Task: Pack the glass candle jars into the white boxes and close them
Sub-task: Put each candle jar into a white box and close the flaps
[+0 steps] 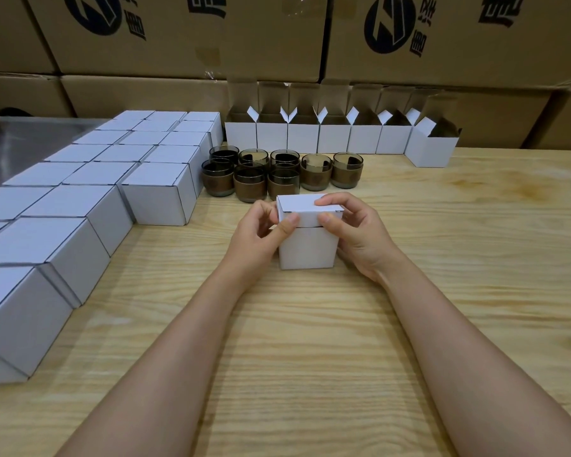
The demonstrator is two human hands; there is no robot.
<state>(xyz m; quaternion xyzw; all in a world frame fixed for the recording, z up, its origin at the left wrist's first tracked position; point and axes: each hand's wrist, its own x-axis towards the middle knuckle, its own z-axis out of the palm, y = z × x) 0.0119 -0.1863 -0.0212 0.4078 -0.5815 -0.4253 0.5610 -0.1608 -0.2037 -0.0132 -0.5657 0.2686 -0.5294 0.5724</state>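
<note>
Head view: white box (pixel 307 249) stands upright mid-worktop (pixel 310 357), its lid folded over but the tuck not fully seated. Left grip (pixel 264 232) pinches the lid from 9 o'clock, right grip (pixel 353 232) from 3 o'clock. Candle jars (pixel 282 173) cluster just beyond at 12 o'clock, open boxes (pixel 333 138) are rowed behind them, and closed boxes (pixel 112 179) are massed at 10 o'clock.

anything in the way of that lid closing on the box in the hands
Nothing visible does. The left hand and right hand hold the box, its lid folded down flat, front flap not yet tucked in. The inside is hidden.
</note>
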